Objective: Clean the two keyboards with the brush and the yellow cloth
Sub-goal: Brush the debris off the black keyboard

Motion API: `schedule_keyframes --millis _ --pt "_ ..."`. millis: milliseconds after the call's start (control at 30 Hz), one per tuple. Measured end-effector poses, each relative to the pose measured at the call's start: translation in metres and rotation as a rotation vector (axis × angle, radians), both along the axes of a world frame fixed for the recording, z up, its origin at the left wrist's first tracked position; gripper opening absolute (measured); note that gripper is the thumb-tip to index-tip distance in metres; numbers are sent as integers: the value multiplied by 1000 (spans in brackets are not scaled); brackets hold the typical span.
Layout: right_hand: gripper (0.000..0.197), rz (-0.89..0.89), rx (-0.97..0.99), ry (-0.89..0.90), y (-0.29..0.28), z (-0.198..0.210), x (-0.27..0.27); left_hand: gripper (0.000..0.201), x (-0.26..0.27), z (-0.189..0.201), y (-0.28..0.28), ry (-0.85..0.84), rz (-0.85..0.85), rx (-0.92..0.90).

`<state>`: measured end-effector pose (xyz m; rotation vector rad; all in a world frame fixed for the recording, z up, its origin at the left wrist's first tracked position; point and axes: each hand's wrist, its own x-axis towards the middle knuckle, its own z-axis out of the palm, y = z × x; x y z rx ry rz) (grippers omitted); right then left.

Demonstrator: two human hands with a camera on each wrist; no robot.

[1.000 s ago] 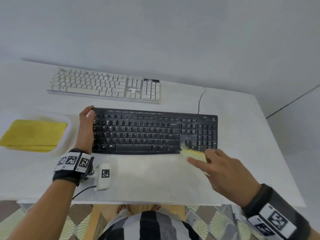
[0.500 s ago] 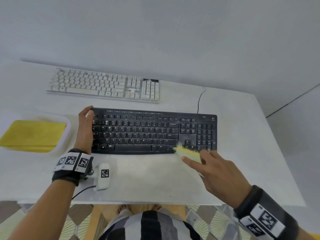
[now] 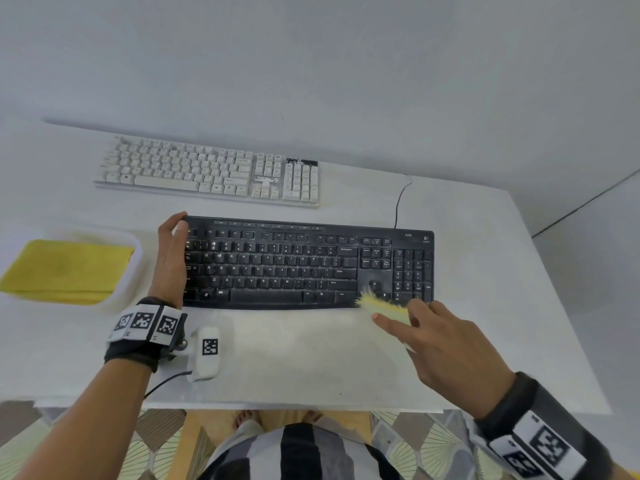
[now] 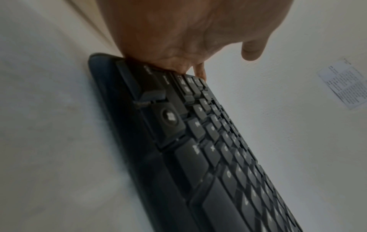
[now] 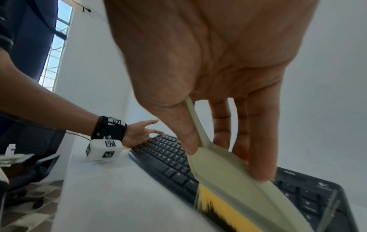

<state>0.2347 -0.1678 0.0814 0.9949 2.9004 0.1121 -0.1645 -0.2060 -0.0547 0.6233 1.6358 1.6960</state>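
Right wrist only: brush (image 5: 228, 172) handle under thumb.

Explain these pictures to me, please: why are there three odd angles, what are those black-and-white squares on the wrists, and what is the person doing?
No robot here: a person wears one camera on the head and one on each wrist, on bands with printed marker squares. The head view looks down at a white table. The left hand steadies the black keyboard at its left end. The right hand holds a pale brush whose bristles touch the keys near the arrows. A white keyboard lies farther back, and a yellow cloth lies in a white tray.
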Motion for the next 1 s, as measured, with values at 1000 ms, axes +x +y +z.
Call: schedule_keyframes --millis 1000 --pt "45 -396 -274 814 6 -19 -26 47 6 9 -1 -11 8 -8"
